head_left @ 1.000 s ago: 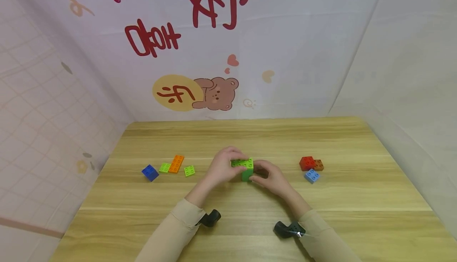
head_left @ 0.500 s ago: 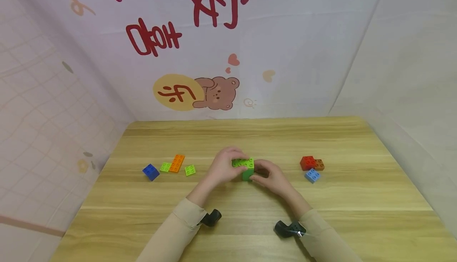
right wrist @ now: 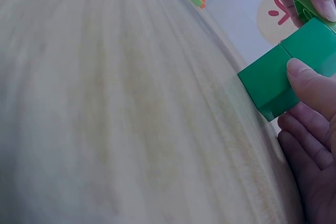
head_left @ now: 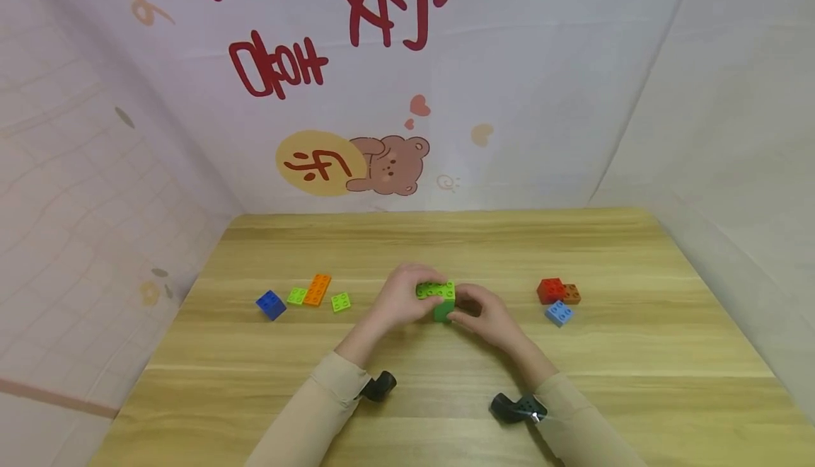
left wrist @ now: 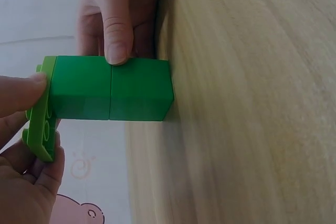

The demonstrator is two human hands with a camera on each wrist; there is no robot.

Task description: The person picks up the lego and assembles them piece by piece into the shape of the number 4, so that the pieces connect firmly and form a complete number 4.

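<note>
Over the table [head_left: 439, 368], left grip [head_left: 404, 297] pinches a part-hidden lime plate [head_left: 446, 291]; right grip [head_left: 487, 316], green blocks [left wrist: 113, 88].

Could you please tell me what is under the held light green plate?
Beneath the plate: two stacked dark green blocks at one end; the other overhangs. Their contact faces are covered.

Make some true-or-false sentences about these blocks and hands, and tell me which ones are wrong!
1. The left hand pinches a long light green plate. True.
2. The dark green stack has three blocks. False: the dark green stack has two.
3. The red block is nearer the right hand than the left hand. True.
4. The orange plate touches the red block. False: the orange plate lies over on the left.
</note>
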